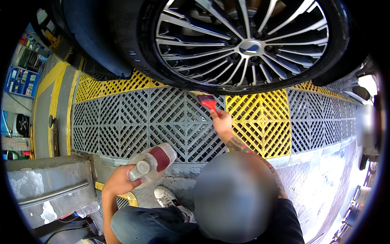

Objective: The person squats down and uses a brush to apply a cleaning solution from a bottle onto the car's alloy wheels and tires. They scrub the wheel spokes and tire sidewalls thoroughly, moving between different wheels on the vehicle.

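My right hand (pixel 221 123) is closed round the red handle of a paintbrush (pixel 209 102), whose pale bristles meet the lower edge of a black car tire (pixel 213 87). Above it is the multi-spoke alloy wheel (pixel 250 48), silver and black with a round centre cap. My left hand (pixel 120 179) grips a translucent plastic bottle (pixel 143 170) with a dark red label, held tilted over the floor near my knee. Whether its cap is on, I cannot tell.
Grey and yellow slotted plastic floor tiles (pixel 170 122) lie under the wheel. A concrete block (pixel 51 189) stands at the lower left, a blue shelf (pixel 23 82) with bottles at the far left. My sneaker (pixel 166 196) rests on the concrete. A blurred round area covers the lower middle.
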`<state>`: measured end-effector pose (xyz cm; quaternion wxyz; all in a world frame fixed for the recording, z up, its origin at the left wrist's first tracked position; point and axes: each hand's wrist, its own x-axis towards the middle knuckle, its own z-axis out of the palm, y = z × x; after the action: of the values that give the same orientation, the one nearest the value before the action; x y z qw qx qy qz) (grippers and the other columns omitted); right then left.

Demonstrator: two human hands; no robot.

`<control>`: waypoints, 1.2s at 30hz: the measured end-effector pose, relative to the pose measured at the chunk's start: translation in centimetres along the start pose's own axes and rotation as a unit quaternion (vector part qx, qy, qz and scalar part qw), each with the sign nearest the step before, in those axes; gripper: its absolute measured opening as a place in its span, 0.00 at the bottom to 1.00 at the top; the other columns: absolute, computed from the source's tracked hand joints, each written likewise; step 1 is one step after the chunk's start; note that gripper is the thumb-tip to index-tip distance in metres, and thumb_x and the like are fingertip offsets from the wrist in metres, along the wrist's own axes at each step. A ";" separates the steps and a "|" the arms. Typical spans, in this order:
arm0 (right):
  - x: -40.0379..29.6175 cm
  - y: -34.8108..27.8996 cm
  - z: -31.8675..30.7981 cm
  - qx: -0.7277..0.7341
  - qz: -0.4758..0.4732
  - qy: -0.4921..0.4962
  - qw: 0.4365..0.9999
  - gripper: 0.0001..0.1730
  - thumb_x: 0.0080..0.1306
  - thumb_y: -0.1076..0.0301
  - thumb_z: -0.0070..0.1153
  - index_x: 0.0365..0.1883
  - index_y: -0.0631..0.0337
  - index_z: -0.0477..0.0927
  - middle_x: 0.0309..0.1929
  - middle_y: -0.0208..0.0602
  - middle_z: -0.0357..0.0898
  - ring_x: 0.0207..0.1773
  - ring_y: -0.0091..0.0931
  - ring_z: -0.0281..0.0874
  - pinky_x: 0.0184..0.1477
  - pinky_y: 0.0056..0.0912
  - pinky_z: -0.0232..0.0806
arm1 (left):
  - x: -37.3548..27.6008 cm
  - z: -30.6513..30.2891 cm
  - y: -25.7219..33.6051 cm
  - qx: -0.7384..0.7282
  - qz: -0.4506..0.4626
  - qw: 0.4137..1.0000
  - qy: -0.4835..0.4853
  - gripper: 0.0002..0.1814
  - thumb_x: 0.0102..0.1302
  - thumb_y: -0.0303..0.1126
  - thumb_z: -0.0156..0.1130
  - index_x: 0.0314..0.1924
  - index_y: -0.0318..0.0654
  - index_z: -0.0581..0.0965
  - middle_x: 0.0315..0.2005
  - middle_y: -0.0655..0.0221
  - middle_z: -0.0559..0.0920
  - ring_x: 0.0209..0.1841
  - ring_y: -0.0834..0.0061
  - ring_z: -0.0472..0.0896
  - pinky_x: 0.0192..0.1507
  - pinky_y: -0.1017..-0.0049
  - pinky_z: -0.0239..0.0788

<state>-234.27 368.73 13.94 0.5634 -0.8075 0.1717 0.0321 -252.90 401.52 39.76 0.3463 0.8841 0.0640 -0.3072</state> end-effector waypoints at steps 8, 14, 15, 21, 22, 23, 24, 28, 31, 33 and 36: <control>2.8 2.4 -15.6 -0.136 -0.018 0.121 0.983 0.22 0.67 0.54 0.68 0.28 0.69 0.84 0.19 0.41 0.79 0.22 0.30 0.74 0.31 0.38 0.68 | 0.8 -0.1 0.2 0.004 -0.014 1.000 -0.009 0.19 0.56 0.29 0.74 0.48 0.32 0.82 0.36 0.60 0.87 0.39 0.70 0.83 0.48 0.69 0.74; 4.2 -0.2 -28.4 -0.249 -0.107 0.208 0.940 0.18 0.63 0.57 0.67 0.40 0.65 0.86 0.32 0.55 0.85 0.38 0.51 0.84 0.43 0.50 0.76 | 0.4 0.1 -0.7 -0.034 -0.023 0.999 -0.009 0.16 0.55 0.27 0.74 0.44 0.33 0.82 0.32 0.72 0.83 0.36 0.79 0.77 0.45 0.72 0.72; 4.1 -1.1 -30.2 -0.256 -0.136 0.236 0.927 0.18 0.63 0.57 0.67 0.40 0.64 0.86 0.32 0.55 0.85 0.38 0.51 0.84 0.44 0.50 0.76 | 0.3 0.0 -1.2 -0.030 -0.015 0.999 -0.014 0.16 0.55 0.26 0.74 0.43 0.33 0.81 0.31 0.73 0.82 0.36 0.80 0.76 0.45 0.73 0.72; 1.9 -8.7 -38.3 -0.285 -0.234 0.333 0.868 0.15 0.64 0.60 0.67 0.40 0.64 0.85 0.32 0.52 0.85 0.36 0.49 0.84 0.41 0.48 0.74 | 1.5 -0.2 -1.7 -0.044 -0.006 0.999 -0.013 0.18 0.52 0.25 0.76 0.44 0.34 0.81 0.33 0.75 0.82 0.36 0.80 0.75 0.45 0.73 0.71; 1.2 -10.4 -39.2 -0.280 -0.260 0.345 0.857 0.14 0.64 0.62 0.67 0.41 0.64 0.85 0.32 0.52 0.85 0.35 0.49 0.83 0.41 0.48 0.74 | 1.6 -0.2 -2.2 -0.054 -0.008 0.998 -0.013 0.18 0.52 0.25 0.76 0.43 0.34 0.81 0.32 0.74 0.82 0.36 0.80 0.75 0.45 0.73 0.71; 0.2 -12.5 -39.6 -0.266 -0.285 0.362 0.847 0.14 0.64 0.64 0.67 0.42 0.65 0.85 0.32 0.52 0.84 0.34 0.48 0.83 0.39 0.45 0.74 | 1.7 -0.1 -2.8 -0.065 -0.011 0.998 -0.012 0.18 0.52 0.25 0.76 0.43 0.34 0.82 0.32 0.74 0.82 0.36 0.79 0.76 0.45 0.72 0.72; -0.3 -13.6 -40.4 -0.253 -0.301 0.381 0.837 0.15 0.65 0.64 0.68 0.43 0.67 0.85 0.31 0.52 0.84 0.32 0.46 0.83 0.37 0.42 0.73 | 1.9 0.0 -3.2 -0.076 -0.012 0.997 -0.013 0.17 0.52 0.25 0.76 0.43 0.34 0.82 0.32 0.73 0.83 0.36 0.79 0.76 0.45 0.72 0.72; -2.0 -18.6 -41.9 -0.182 -0.361 0.418 0.813 0.17 0.67 0.63 0.68 0.46 0.68 0.84 0.31 0.49 0.84 0.31 0.39 0.83 0.36 0.35 0.73 | 2.3 -0.6 -2.8 -0.009 0.013 1.000 -0.011 0.16 0.52 0.25 0.77 0.41 0.33 0.82 0.31 0.70 0.84 0.35 0.78 0.78 0.43 0.70 0.73; -2.0 -21.7 -41.9 -0.115 -0.425 0.425 0.791 0.19 0.69 0.63 0.68 0.48 0.71 0.83 0.31 0.47 0.85 0.31 0.33 0.84 0.38 0.32 0.73 | 1.3 -0.6 -2.0 -0.010 0.048 0.999 -0.001 0.18 0.52 0.30 0.77 0.42 0.33 0.83 0.31 0.65 0.86 0.34 0.76 0.81 0.43 0.69 0.75; -1.8 -24.8 -41.4 -0.118 -0.463 0.410 0.777 0.17 0.68 0.65 0.67 0.48 0.69 0.83 0.31 0.48 0.84 0.31 0.35 0.84 0.37 0.34 0.73 | 1.4 -0.7 -2.7 -0.001 0.038 0.999 -0.007 0.18 0.53 0.31 0.76 0.43 0.33 0.83 0.32 0.64 0.86 0.35 0.74 0.82 0.44 0.68 0.75; -0.4 -27.5 -40.1 -0.116 -0.485 0.391 0.773 0.15 0.68 0.64 0.66 0.47 0.67 0.84 0.29 0.49 0.82 0.29 0.39 0.82 0.34 0.35 0.72 | 1.4 -0.9 -4.0 0.013 0.028 0.999 -0.007 0.19 0.54 0.33 0.74 0.45 0.33 0.83 0.33 0.62 0.87 0.37 0.71 0.82 0.45 0.66 0.75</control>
<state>-231.73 340.33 53.32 0.2905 -0.7859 -0.0428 -0.5442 -252.60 404.93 37.14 0.3436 0.8878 0.0327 -0.3046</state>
